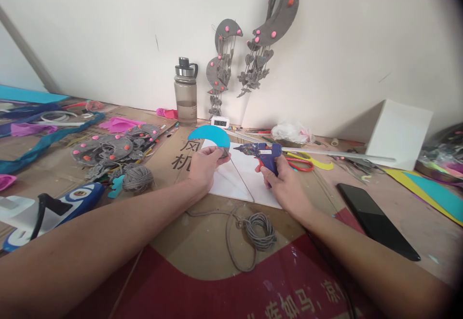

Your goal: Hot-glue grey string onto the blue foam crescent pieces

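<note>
A bright blue crescent cutout (211,135) is pinched in the fingers of my left hand (205,167), above a white sheet (231,184). From near those fingers a grey cord (241,179) runs down across the sheet. My right hand (284,179) is wrapped round the handle of a dark blue glue gun (267,152). Its nozzle points left at the crescent, a short gap away. A clear glue stick (347,155) juts from the gun's back. Nearer to me lies a coil of grey cord (260,231) on the cardboard.
Left are a yarn ball (137,178), grey felt pieces with pink dots (104,150) and a blue-white tool (54,213). A water bottle (185,94) stands behind. At right lie red-handled scissors (300,164) and a phone (376,220). Grey moon mobiles (278,24) hang on the wall.
</note>
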A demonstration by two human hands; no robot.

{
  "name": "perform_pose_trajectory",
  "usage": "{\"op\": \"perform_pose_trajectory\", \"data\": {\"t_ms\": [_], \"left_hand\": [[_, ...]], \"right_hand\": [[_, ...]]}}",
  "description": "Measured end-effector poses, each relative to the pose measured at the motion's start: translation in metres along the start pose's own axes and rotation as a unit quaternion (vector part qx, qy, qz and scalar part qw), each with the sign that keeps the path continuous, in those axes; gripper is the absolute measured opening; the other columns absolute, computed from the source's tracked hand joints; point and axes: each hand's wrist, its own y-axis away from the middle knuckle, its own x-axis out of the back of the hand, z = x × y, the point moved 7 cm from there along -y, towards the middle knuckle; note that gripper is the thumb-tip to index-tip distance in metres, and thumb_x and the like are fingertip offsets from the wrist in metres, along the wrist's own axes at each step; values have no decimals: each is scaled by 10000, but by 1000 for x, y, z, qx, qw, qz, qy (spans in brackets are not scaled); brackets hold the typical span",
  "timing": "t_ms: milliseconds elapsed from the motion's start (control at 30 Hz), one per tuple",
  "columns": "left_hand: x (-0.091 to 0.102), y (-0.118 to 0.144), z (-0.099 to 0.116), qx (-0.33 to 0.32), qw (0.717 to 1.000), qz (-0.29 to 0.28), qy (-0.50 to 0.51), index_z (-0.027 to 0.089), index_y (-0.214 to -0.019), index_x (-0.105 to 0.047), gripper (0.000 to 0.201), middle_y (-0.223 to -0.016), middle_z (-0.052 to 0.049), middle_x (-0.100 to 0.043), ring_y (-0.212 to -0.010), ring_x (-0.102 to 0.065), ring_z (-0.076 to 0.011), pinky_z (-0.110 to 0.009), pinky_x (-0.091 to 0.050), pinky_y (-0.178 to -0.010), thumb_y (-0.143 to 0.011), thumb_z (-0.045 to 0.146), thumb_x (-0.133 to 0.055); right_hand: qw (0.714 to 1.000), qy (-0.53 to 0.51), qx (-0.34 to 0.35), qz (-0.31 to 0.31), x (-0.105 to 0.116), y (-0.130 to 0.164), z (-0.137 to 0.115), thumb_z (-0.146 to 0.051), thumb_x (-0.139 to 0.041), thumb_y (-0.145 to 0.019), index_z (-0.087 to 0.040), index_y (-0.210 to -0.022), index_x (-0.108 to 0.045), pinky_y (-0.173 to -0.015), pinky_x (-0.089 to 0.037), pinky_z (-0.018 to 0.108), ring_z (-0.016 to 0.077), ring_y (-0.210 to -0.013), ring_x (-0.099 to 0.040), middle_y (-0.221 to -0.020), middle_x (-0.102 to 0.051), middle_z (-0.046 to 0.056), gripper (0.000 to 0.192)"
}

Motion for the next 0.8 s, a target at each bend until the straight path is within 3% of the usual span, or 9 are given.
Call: {"op": "perform_pose_trajectory", "data": {"t_ms": [133,367,500,600,700,800], "left_hand": [[0,0,0,0,1000,3,7,104,-672,-633,187,-727,-48,-656,-700,-632,-127,-336,-524,-807,-622,251,-736],[-3,1,0,-11,1000,-13,-5,111,-633,-617,210,-690,-35,-648,-694,-632,-129,-339,-525,-805,-617,273,-750],[-6,4,2,-35,998,-34,-47,122,-683,-635,204,-714,-45,-668,-703,-642,-141,-350,-520,-812,-655,302,-727],[-13,11,7,-71,990,-64,-106,143,-697,-634,195,-723,-43,-679,-719,-646,-151,-327,-510,-792,-686,324,-706],[-21,22,11,-94,979,-98,-155,163,-672,-606,196,-710,-25,-676,-707,-639,-145,-282,-489,-753,-694,332,-702],[-26,29,14,-105,971,-118,-179,170,-692,-611,172,-692,-7,-661,-692,-630,-140,-257,-475,-715,-702,321,-693]], "right_hand": [[996,44,-82,-13,3,-12,19,-409,-458,-857,-200,-856,-514,-664,-420,323,196,-740,-553,-832,-621,53,217],[978,198,-70,-18,-5,-23,36,-409,-449,-867,-194,-783,-536,-789,-426,457,310,-963,-543,-962,-606,157,247],[972,227,-42,46,7,-20,23,-446,-503,-843,-183,-857,-539,-885,-375,555,334,-1047,-480,-1001,-570,162,266],[989,126,8,76,12,-15,1,-398,-505,-848,-195,-926,-494,-900,-401,502,273,-1013,-498,-1027,-552,124,219],[996,-78,33,20,-1,-7,-18,-392,-492,-866,-224,-1052,-428,-834,-476,396,195,-947,-560,-1077,-546,86,258],[969,-241,3,-54,-21,-1,-29,-383,-537,-839,-245,-1121,-364,-805,-505,355,164,-936,-601,-1124,-557,81,359]]}}
